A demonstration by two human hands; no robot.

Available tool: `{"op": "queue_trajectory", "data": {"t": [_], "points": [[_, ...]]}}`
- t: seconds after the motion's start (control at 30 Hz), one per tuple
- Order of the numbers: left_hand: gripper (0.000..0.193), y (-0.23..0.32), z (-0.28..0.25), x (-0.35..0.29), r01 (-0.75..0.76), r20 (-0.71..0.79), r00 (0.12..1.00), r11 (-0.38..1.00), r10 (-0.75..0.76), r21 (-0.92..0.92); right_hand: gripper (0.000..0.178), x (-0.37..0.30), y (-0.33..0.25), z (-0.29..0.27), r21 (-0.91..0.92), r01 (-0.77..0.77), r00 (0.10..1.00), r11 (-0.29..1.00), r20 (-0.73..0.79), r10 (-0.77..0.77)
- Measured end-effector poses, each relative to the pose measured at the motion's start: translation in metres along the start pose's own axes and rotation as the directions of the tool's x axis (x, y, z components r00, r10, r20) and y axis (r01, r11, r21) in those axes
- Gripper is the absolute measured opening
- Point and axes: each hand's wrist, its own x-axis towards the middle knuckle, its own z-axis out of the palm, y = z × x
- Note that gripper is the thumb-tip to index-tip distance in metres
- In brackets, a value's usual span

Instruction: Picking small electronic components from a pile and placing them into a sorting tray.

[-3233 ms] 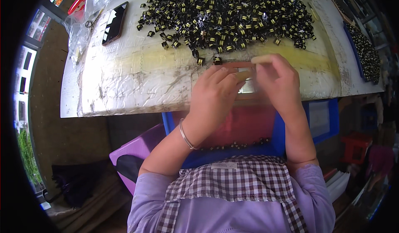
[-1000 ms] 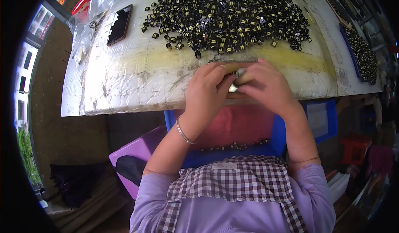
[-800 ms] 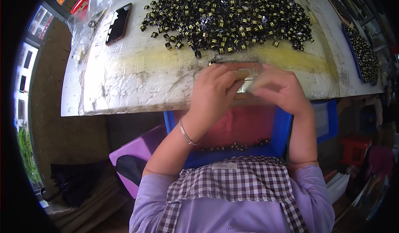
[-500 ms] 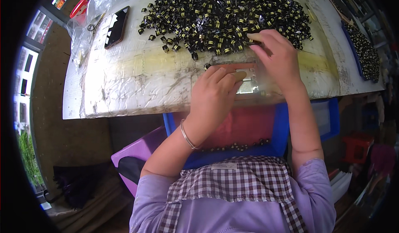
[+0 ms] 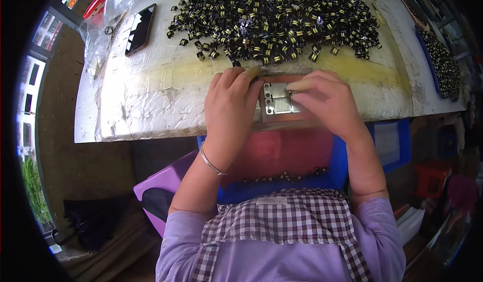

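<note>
A flat metal plate with fine ridges and round holes (image 5: pixel 279 105) is set in a reddish-brown board (image 5: pixel 271 118) at the table's front edge. Over its right half my right hand (image 5: pixel 329 100) is closed in a pinch, fingertips at the ridges; what lies between them is too small to make out. At the board's left corner my left hand (image 5: pixel 229 100) is also pinched, with a dark bit showing by its thumb that I cannot identify. Tan covers sit on some fingertips. Beyond both hands spreads a big heap of small black-and-yellow parts (image 5: pixel 271 20).
A phone (image 5: pixel 141 29) and a clear plastic bag (image 5: pixel 95 45) lie at the table's left. A blue-edged tray of small parts (image 5: pixel 438 63) stands at the right. Below the table edge, a blue bin (image 5: pixel 340 156) holds several loose parts, beside a purple container (image 5: pixel 168 179).
My right hand has come from the heap's near edge down to the metal plate. My left hand has shifted left off the plate, uncovering its left half.
</note>
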Motion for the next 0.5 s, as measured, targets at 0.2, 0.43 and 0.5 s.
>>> {"op": "queue_trajectory", "data": {"t": [0.2,0.43,0.5], "points": [[0.031,0.009,-0.003,0.0,0.14,0.066,0.989,0.971,-0.13,-0.193,0.016,0.001,-0.002,0.001,-0.038,0.058,0.998,0.998,0.017,-0.057],[0.025,0.014,0.003,-0.003,0.094,0.103,0.993,0.933,-0.062,-0.346,0.016,-0.001,-0.004,0.003,-0.054,0.033,0.999,0.998,-0.008,-0.033],[0.02,0.015,0.004,-0.003,0.085,0.104,0.993,0.938,-0.053,-0.337,0.016,-0.003,-0.001,0.004,-0.053,0.058,0.997,0.997,-0.048,-0.061]]}}
